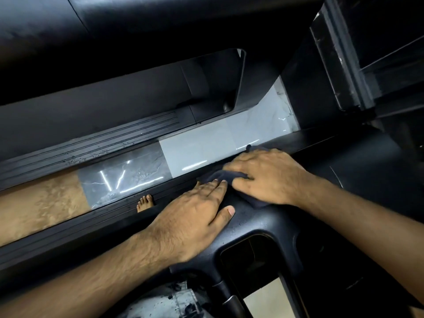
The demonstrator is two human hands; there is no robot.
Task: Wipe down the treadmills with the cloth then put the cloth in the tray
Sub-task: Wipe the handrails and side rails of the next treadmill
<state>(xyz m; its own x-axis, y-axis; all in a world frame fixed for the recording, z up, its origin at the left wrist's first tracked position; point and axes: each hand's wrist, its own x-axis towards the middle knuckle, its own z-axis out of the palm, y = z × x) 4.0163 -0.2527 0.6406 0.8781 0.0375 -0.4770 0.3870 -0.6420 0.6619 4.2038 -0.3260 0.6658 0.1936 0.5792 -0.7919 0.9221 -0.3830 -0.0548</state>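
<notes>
Dark blue fabric cloth [231,175] lies on the black textured plastic treadmill console [259,223], pressed under the flat, open-fingered right hand [263,177], the left hand [195,214] resting flat alongside.

Two hands [192,216] [268,177], one cloth [218,175], one foot [145,203]

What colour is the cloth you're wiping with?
Plain dark navy cloth, pressed under the right hand; the head view shows it.
</notes>
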